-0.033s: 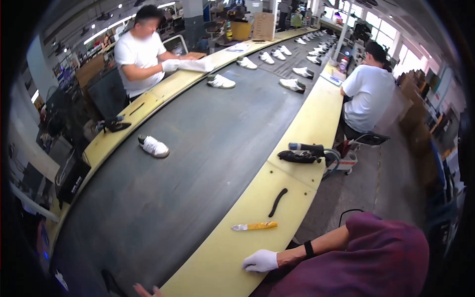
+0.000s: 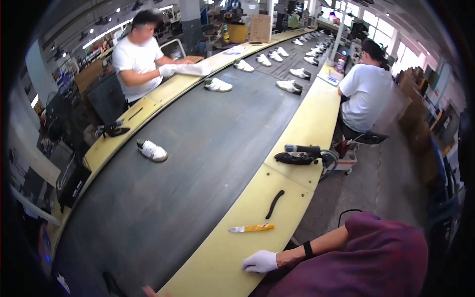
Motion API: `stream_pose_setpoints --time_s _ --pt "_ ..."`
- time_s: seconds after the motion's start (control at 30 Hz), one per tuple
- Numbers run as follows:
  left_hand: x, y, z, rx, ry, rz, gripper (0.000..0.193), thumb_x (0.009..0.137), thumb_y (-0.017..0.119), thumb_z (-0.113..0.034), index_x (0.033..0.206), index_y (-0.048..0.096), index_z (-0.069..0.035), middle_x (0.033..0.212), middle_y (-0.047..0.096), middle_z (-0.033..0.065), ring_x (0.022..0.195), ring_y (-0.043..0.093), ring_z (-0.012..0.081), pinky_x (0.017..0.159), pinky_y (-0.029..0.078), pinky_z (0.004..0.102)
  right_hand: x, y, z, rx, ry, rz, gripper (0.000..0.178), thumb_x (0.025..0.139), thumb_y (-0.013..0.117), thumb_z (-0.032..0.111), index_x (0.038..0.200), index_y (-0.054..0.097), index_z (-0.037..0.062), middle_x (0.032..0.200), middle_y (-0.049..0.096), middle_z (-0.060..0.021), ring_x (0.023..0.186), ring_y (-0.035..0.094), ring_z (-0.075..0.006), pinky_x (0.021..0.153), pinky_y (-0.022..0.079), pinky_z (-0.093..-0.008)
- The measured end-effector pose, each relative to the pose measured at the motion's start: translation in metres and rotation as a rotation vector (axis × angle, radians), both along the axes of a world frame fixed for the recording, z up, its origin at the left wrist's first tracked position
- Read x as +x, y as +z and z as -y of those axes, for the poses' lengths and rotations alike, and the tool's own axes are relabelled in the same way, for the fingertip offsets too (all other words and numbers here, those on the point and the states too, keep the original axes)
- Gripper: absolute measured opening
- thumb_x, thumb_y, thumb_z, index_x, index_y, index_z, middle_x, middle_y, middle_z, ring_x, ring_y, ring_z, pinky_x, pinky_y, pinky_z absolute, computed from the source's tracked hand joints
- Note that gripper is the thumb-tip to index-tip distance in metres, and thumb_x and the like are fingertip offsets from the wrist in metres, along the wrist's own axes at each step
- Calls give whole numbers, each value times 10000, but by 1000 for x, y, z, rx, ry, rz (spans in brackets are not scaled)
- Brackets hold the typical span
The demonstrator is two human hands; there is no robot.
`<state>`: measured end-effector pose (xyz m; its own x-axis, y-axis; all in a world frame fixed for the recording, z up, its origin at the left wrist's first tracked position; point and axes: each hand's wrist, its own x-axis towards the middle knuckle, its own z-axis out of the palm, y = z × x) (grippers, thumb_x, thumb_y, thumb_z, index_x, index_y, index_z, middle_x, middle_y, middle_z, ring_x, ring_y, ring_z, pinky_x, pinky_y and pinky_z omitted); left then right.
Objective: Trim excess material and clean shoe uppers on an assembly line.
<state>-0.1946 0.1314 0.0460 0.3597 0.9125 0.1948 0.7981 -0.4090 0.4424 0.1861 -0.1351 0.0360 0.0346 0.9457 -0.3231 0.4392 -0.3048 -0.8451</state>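
Observation:
My right hand (image 2: 260, 261), in a white glove, rests palm down on the yellow tabletop (image 2: 213, 260). Its fingers are curled together and nothing shows in them. Just beyond it lies a knife-like tool (image 2: 251, 228) with a yellow handle and a pale pointed blade. A curved black strip (image 2: 275, 204) is farther up the same surface. Of my left hand (image 2: 149, 291), only bare, blurred fingertips reach in at the lower edge, by the near end of the tabletop. The rest of it is cut off.
A grey conveyor belt (image 2: 183, 183) carries a white sneaker (image 2: 152, 150) nearby and several more farther off. Black hand tools (image 2: 298, 155) with a hose lie on my side. Across the belt, a person (image 2: 137, 64) handles pale sheet material (image 2: 194, 68); another person (image 2: 366, 89) sits ahead right.
The whole view has shifted slightly, moving the bench and belt things a little left. Less of my left hand's fingers shows. My right hand stays in place.

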Motion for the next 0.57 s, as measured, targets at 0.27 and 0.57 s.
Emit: stream_pose_setpoints --time_s 0.27,0.57 --pt "-8 -5 284 -69 195 148 557 971 790 -233 1441 642 24 1371 688 297 1285 669 443 1089 539 490 17 -1 35 326 100 186 248 1011 660 304 1143 768 124 1048 764 -182 958 738 -420 854 610 -493" --pt "14 -86 559 -610 844 70 385 1059 670 -337 1341 696 -76 1258 748 219 1189 712 408 1029 554 507 -32 -9 -31 432 455 318 281 907 811 178 1161 757 70 1165 758 -173 1191 712 -329 992 569 -442"
